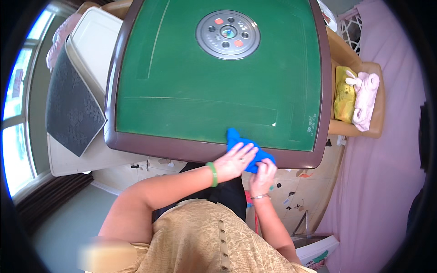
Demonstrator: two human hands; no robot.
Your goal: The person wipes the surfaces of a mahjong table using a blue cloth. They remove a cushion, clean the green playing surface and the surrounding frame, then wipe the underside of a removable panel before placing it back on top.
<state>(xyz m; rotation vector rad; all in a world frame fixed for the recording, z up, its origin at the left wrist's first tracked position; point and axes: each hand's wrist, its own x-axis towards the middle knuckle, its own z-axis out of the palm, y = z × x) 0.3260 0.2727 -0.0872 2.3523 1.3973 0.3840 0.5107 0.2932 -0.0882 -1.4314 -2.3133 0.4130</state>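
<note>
A blue cloth (254, 153) lies bunched over the near brown rim of a mahjong table (164, 146), one end reaching onto the green felt. My left hand (232, 165), with a green bangle at the wrist, rests flat on the cloth with its fingers spread towards the right. Close beside it, my right hand (264, 175), with a silver bracelet, has its fingers bent round the cloth's right end at the table's edge. A round grey control disc (228, 34) sits in the middle of the felt.
A dark patterned board (73, 105) leans against the table's left side, over a white surface (92, 153). To the right, a tan chair (379, 102) holds a yellow bag (344, 97) and a pink plush item (366, 99). Scraps litter the tiled floor (314, 191). A pink cloth (382, 163) hangs at far right.
</note>
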